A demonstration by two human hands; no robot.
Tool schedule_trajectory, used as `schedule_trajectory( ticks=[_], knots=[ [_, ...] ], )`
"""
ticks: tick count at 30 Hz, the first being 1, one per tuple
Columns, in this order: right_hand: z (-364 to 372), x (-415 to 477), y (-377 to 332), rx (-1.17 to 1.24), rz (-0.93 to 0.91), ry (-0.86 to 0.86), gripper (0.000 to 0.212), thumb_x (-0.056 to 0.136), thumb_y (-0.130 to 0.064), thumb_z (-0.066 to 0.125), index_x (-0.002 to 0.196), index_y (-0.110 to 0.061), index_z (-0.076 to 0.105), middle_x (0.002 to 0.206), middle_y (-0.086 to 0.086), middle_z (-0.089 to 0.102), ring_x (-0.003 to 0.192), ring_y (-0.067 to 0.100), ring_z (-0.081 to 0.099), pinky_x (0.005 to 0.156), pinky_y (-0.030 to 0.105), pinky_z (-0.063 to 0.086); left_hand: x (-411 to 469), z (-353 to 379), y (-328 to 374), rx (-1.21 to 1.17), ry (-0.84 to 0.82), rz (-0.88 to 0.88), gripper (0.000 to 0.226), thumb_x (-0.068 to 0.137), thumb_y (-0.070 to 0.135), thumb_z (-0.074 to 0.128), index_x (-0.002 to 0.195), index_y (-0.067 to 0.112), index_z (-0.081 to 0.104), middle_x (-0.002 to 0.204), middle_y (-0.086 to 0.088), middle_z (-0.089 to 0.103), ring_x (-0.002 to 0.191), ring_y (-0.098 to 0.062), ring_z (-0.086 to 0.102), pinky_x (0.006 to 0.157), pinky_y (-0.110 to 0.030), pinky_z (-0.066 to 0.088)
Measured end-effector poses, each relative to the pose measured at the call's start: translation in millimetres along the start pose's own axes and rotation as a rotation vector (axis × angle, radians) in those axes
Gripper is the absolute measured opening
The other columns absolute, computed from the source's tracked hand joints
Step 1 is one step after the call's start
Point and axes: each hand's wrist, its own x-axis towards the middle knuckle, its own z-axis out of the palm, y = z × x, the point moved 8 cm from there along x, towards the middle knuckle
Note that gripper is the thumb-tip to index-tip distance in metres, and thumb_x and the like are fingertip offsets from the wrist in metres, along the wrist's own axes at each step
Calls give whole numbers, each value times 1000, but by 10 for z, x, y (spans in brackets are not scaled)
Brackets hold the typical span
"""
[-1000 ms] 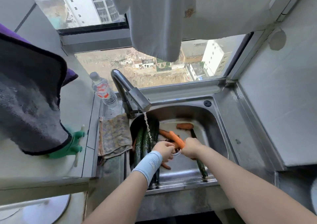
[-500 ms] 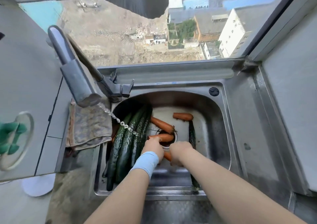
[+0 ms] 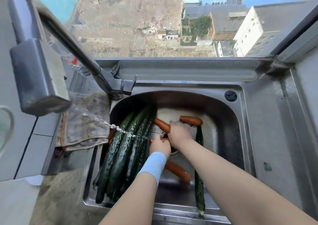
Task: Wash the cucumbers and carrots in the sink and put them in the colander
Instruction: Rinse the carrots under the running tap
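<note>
A steel sink (image 3: pixel 249 121) holds a bundle of several long dark cucumbers (image 3: pixel 120 149) along its left side, with one more cucumber (image 3: pixel 199 187) at the right. My left hand (image 3: pixel 160 145), with a pale blue wristband, grips an orange carrot (image 3: pixel 151 140) over the drain. My right hand (image 3: pixel 179 135) curls over the end of a slanted carrot (image 3: pixel 161 125) just above it. Another carrot (image 3: pixel 191 120) lies at the back and a further carrot (image 3: pixel 179 170) under my left wrist. Water (image 3: pixel 120 130) streams onto the cucumbers.
The tap spout (image 3: pixel 39 80) juts in large at the upper left, running. A stained cloth (image 3: pixel 86 121) hangs over the sink's left rim. A window behind the sink looks far down onto buildings. Steel counter (image 3: pixel 268 147) lies to the right.
The view has moved closer over the sink. My right hand moved back from the drain to the slanted carrot. My left hand stays by the drain on a carrot.
</note>
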Motion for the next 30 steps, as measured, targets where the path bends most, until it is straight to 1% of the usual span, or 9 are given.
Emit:
schedule_trajectory(
  ticks=[4,7,10,13,16,21,23,27,30],
  knots=[
    [100,49,12,-65,35,-36,40,97,-25,55,133,-8,51,134,15,47,126,32,46,103,39,39,-63,57,-39,-204,-10,-78,37,95,22,48,132,19,53,128,-4,59,117,-27,55,92,-23,38],
    [-6,-161,-37,-12,45,-173,36,100,-22,49,133,-9,51,131,18,50,122,34,49,99,36,41,-177,94,-29,-304,-28,-103,20,93,32,44,103,25,59,111,-11,63,106,-34,59,98,-39,48],
    [-168,-536,-90,128,12,-324,8,102,-22,42,105,-26,48,103,16,64,99,33,61,73,32,45,-314,94,23,-359,-53,-94,36,90,45,38,103,21,62,104,-9,63,100,-32,59,94,-38,48],
    [-312,-904,12,451,181,-341,26,102,-31,44,77,-22,42,69,5,56,61,21,55,49,23,38,-284,209,-167,-352,-112,-121,54,79,55,38,104,16,66,107,-8,67,101,-31,61,95,-39,47],
    [-342,-1142,120,704,388,-338,30,96,-28,49,71,-13,52,62,6,55,57,22,55,54,28,44,-332,269,-282,-349,-229,-144,50,72,51,52,105,17,68,113,-8,68,99,-29,65,92,-47,54],
    [-529,-1388,-88,903,396,-399,13,91,-15,65,94,-2,64,90,16,74,76,27,74,69,35,58,-1243,-366,182,-437,-386,-115,21,99,12,41,101,19,61,101,-10,64,81,-22,62,68,-26,45],
    [-613,-1468,-307,1025,376,-433,15,92,-15,68,97,-1,65,97,18,75,82,28,75,75,40,61,-1297,-626,120,-463,-355,-98,24,101,15,39,111,18,61,104,-9,67,81,-22,66,68,-27,47],
    [-841,-1542,-795,1125,303,-378,16,93,-16,68,94,0,63,88,15,70,63,21,69,56,33,57,-1366,-1097,7,-496,-373,-79,33,97,25,47,117,7,66,103,-10,74,86,-22,70,76,-30,53],
    [-968,-1580,-1138,1162,286,-341,18,95,-24,64,94,-6,66,87,11,72,68,21,70,71,37,60,-1390,-1424,63,-563,-406,-43,37,100,32,42,112,7,67,95,-11,75,81,-25,70,74,-32,56]
  ],
)
